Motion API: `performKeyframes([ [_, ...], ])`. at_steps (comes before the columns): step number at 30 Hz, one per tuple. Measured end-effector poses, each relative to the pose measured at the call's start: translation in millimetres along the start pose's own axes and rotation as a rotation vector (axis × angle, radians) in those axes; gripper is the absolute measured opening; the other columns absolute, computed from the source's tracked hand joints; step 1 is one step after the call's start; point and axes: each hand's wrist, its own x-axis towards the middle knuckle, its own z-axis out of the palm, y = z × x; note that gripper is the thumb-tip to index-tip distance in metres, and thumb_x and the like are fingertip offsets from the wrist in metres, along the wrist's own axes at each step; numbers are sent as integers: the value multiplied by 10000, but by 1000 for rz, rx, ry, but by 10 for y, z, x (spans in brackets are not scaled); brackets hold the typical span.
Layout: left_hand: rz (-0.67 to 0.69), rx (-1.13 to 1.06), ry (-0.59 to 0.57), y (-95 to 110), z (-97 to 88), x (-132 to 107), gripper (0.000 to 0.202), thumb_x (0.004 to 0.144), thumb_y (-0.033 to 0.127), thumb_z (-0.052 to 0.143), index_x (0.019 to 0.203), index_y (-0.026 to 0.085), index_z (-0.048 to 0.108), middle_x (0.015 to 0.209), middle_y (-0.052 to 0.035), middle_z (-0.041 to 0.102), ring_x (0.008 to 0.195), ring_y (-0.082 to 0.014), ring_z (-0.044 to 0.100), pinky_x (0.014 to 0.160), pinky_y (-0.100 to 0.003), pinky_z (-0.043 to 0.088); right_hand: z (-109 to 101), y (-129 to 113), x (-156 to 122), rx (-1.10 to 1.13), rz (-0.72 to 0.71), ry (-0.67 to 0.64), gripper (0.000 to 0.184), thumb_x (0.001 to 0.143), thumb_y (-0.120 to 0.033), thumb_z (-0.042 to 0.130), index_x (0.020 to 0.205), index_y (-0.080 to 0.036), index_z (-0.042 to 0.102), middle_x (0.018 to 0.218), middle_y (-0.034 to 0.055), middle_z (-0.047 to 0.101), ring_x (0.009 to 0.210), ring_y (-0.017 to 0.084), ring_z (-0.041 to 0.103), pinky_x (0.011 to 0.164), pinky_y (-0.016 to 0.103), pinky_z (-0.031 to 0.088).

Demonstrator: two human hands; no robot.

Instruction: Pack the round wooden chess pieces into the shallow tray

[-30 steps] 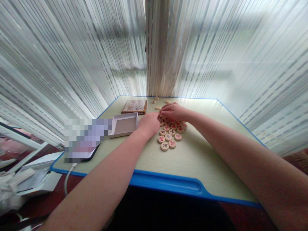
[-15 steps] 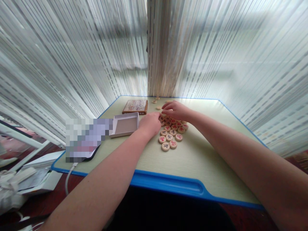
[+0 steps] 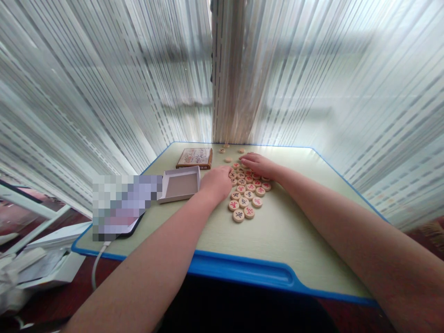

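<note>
Round wooden Chinese chess pieces [image 3: 248, 194] lie flat in a tight cluster on the table, marked with red or black characters. At the cluster's left edge rests my left hand [image 3: 217, 181], back of the hand up. Its fingertips touch or nearly touch the pieces; its fingers are mostly hidden. My right hand [image 3: 259, 164] lies over the far right edge of the cluster, fingers stretched out and palm down, covering some pieces. Beyond the hands, a few loose pieces [image 3: 228, 160] lie apart near the far edge.
Left of my left hand stands an open shallow box tray [image 3: 182, 184], with a decorated box lid [image 3: 194, 157] behind it. A phone [image 3: 133, 226], partly blurred out, lies at the left with a white cable [image 3: 99, 259]. The table has a blue rim [image 3: 243, 269]; curtains hang behind.
My right hand has shifted slightly right and lowered onto the pieces, its fingers flatter. More pieces at the cluster's far end now show. My left hand has barely moved.
</note>
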Motion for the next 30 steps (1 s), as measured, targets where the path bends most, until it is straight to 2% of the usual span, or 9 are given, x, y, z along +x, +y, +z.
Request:
performKeyframes([
  [3,2,-4,-2,-9,10,7,412,804,113,384,1125,213,622,1204,-73,634,1123,-199,568,971,-318,429,-18,-17,-14,142,59,82,382,906,-358,419,1120,-148,656,1167,105,650,1072,208,588,970,333,424],
  [8,8,-2,3,-11,9,4,412,803,112,392,1136,205,617,1199,-76,636,1125,-196,567,973,-309,425,-17,-13,-13,240,98,195,309,859,-277,476,1040,-148,691,1149,96,659,1050,197,597,954,322,434],
  [13,14,3,7,0,1,-4,410,799,114,389,1126,201,620,1197,-80,636,1105,-214,579,947,-327,443,-1,19,-6,264,190,167,293,812,-217,500,1021,-171,701,1037,67,702,876,176,641,824,304,509],
  [18,18,20,-3,8,-7,-4,404,798,114,395,1124,198,619,1189,-87,639,1103,-211,579,939,-320,445,-27,-13,-27,305,158,97,265,752,-137,523,912,-168,731,1021,50,713,909,166,639,881,278,486],
  [22,12,22,3,10,-9,-5,402,805,117,395,1128,206,617,1177,-79,646,1099,-203,581,937,-310,442,-39,-60,-40,340,220,120,339,778,-128,484,1031,-171,705,1071,62,699,888,177,644,833,295,509],
  [26,6,43,8,7,1,-10,393,810,129,399,1130,206,613,1177,-75,646,1067,-204,593,915,-317,450,-12,-22,112,194,193,137,426,814,-158,481,1219,-200,606,1234,59,622,990,178,623,918,318,473],
  [28,19,58,20,2,9,-14,394,814,132,394,1139,202,606,1178,-82,645,1056,-211,597,907,-332,453,-10,21,244,58,143,95,419,818,-183,506,1226,-194,601,1298,67,577,1109,189,572,993,317,414],
  [30,38,67,28,-3,17,-18,399,816,126,389,1144,207,602,1173,-80,647,1059,-211,595,914,-337,447,-26,57,363,-7,129,43,370,843,-219,494,1186,-190,629,1267,71,602,1127,188,563,999,302,402],
])
